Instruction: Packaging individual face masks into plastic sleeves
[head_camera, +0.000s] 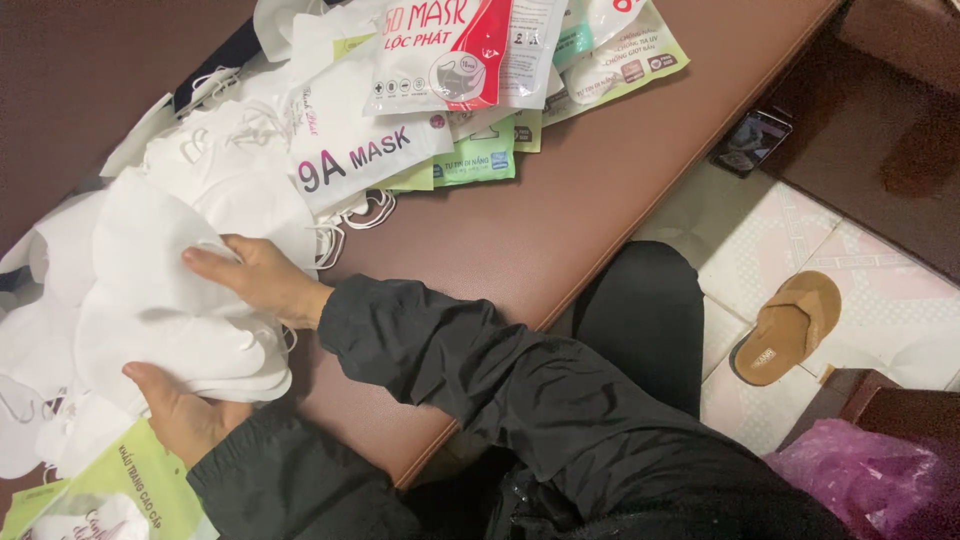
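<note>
A stack of white face masks (165, 325) lies at the left of the brown table (560, 200). My right hand (258, 280) rests on the stack's top edge, fingers curled over it. My left hand (185, 412) grips the stack's lower edge from beneath, with the thumb on top. Both arms are in dark sleeves. More loose white masks (215, 165) with ear loops are heaped just beyond the stack.
Printed mask packets (450, 60) lie at the table's far side, and a green packet (120, 495) sits by my left wrist. On the tiled floor are a tan sandal (790, 325), a phone (752, 140) and a purple plastic bag (860, 480).
</note>
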